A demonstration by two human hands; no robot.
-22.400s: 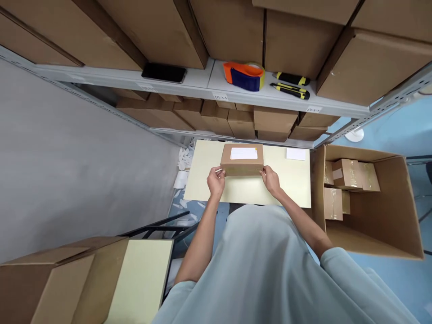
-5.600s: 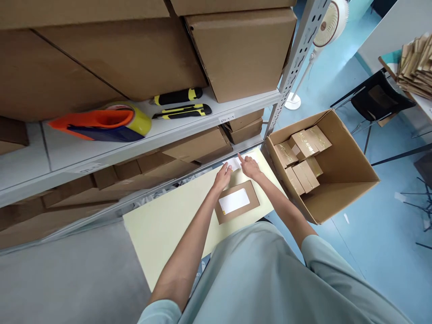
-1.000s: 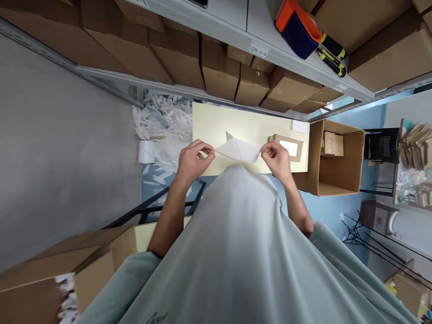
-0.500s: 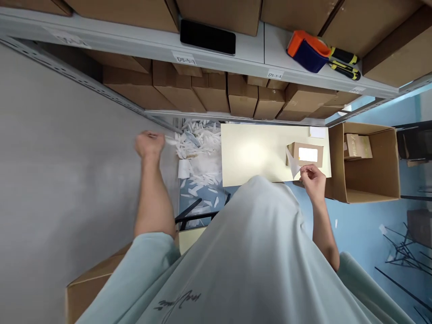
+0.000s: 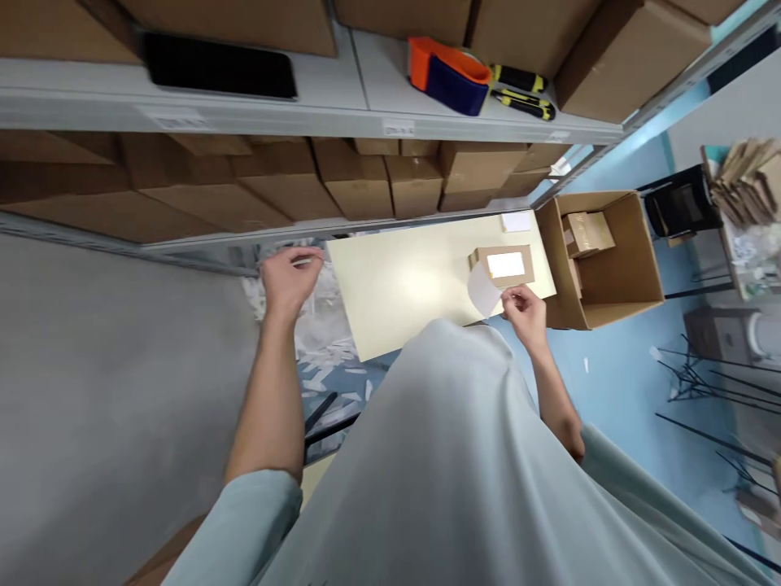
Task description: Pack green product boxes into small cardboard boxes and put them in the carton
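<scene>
My right hand [image 5: 525, 316] pinches the edge of a white label [image 5: 483, 290], which hangs at the near edge of the cream table [image 5: 396, 285]. Just beyond that label stands a small cardboard box [image 5: 523, 272] with a white rectangular label on its top. My left hand [image 5: 289, 283] is to the left of the table, over a heap of white paper scraps [image 5: 326, 313]. Its fingers are pinched together, and a thin white strip [image 5: 303, 261] shows between them.
A large open carton [image 5: 622, 285] holding small boxes adjoins the table's right end. Shelves of cardboard boxes [image 5: 359, 183] run across the back. On the upper shelf lie a black phone [image 5: 220, 67], an orange-and-blue object [image 5: 450, 75] and yellow-black cutters [image 5: 521, 89]. Behind the carton is a black chair [image 5: 680, 203].
The view has turned to the right. My left hand has come nearer the table, and the label in my right hand now faces up more broadly beside the box.
</scene>
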